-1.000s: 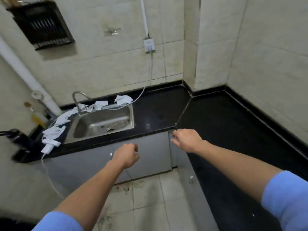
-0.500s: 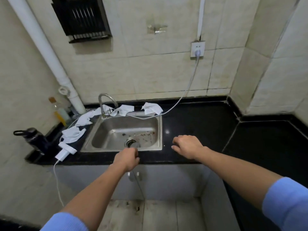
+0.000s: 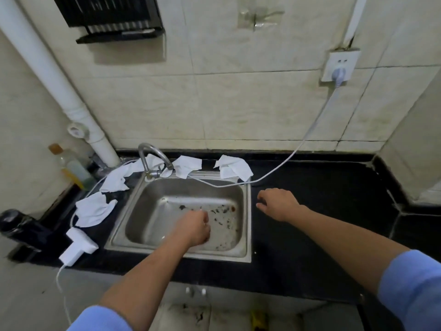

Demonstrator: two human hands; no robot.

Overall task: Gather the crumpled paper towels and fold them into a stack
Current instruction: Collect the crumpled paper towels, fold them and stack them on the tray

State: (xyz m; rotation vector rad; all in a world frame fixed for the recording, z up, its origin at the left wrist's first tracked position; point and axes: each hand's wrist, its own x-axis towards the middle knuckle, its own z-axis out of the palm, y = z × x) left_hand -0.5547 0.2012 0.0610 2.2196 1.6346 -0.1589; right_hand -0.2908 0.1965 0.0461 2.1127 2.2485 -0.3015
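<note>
Several crumpled white paper towels lie around the steel sink (image 3: 248,211): one (image 3: 235,169) at its back right corner, one (image 3: 187,166) behind the tap (image 3: 152,158), one (image 3: 118,179) at the back left, and one (image 3: 93,210) on the black counter to the left. My left hand (image 3: 194,226) hovers over the sink basin with fingers loosely curled and holds nothing. My right hand (image 3: 278,204) hangs over the counter just right of the sink, fingers loosely bent, empty.
A white cable (image 3: 307,137) runs from the wall socket (image 3: 340,65) across the sink's back edge to a white power adapter (image 3: 77,247) at the counter's front left. A black flask (image 3: 16,225) and a bottle (image 3: 71,166) stand at the left. A white pipe (image 3: 55,75) runs down the wall.
The view has swung left and closer to the sink. Both hands have moved forward, the left from the counter's front edge to over the basin, the right to beside the sink.
</note>
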